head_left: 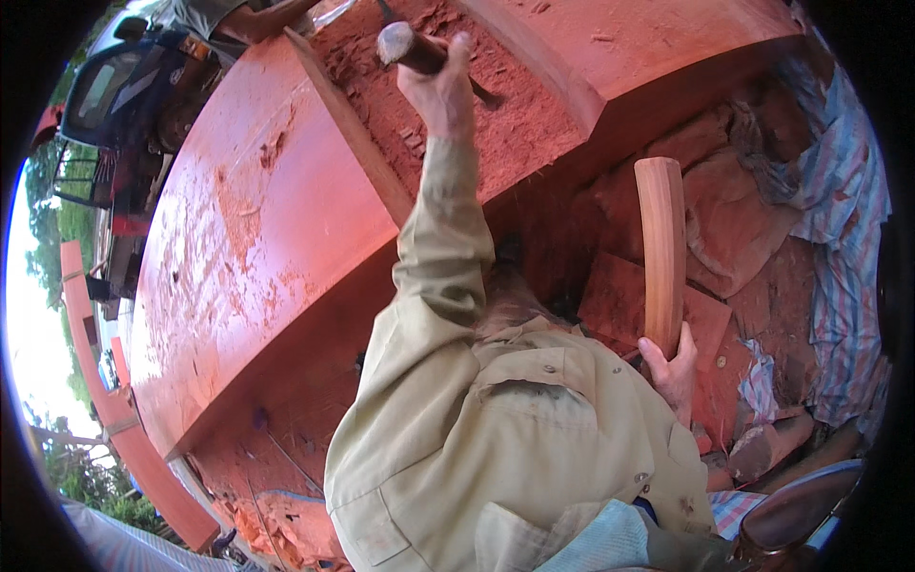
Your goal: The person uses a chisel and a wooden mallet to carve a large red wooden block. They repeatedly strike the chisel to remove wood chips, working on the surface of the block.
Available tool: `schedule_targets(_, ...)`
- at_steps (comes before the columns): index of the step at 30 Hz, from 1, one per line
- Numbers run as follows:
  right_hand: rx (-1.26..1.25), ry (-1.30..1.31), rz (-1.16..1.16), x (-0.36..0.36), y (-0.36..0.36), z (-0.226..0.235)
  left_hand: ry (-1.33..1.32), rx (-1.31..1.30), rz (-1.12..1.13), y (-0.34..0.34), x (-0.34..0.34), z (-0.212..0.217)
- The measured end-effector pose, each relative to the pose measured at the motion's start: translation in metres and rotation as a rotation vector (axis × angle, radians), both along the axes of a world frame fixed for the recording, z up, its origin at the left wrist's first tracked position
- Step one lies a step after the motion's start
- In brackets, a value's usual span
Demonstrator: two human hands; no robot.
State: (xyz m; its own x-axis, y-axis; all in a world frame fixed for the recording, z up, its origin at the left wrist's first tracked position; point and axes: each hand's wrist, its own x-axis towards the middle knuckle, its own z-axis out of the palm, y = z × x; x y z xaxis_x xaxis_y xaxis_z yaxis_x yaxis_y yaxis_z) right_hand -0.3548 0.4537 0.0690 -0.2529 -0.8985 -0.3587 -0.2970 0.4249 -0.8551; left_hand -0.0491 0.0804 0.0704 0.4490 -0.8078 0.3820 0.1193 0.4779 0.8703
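Observation:
My left hand (444,95), on the outstretched arm, is wrapped round the dark wooden handle of a chisel (416,50). The handle's worn pale end points up and left. A thin dark metal piece shows beside my wrist, over the chip-covered recess (519,133) in a large reddish wooden block (257,219). Down at my right side, my right hand (673,372) grips the lower end of a thick, smooth wooden club (661,248), held upright and apart from the block. Part of the grip is hidden behind my shirt.
Another person's arm (272,19) rests at the block's far left edge. A dark vehicle (105,95) stands beyond. Long curved timber (124,419) leans at the left. Striped sheeting (843,238) hangs at the right, near dusty cloth (743,219) and wood pieces (767,448).

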Motion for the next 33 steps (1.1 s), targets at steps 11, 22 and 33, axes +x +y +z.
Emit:
schedule_targets(11,0.111,0.108,-0.120,0.005,0.012,0.007,-0.447,-0.009,-0.072,-0.007,-0.075,-0.040)
schedule_targets(22,0.006,0.006,-0.215,-0.007,0.016,-0.006,0.135,0.029,-0.259,0.052,-0.041,0.069)
schedule_targets(33,-0.198,-0.048,-0.289,-0.036,-0.005,-0.020,-1.152,-0.813,-0.530,-0.003,-0.175,0.093)
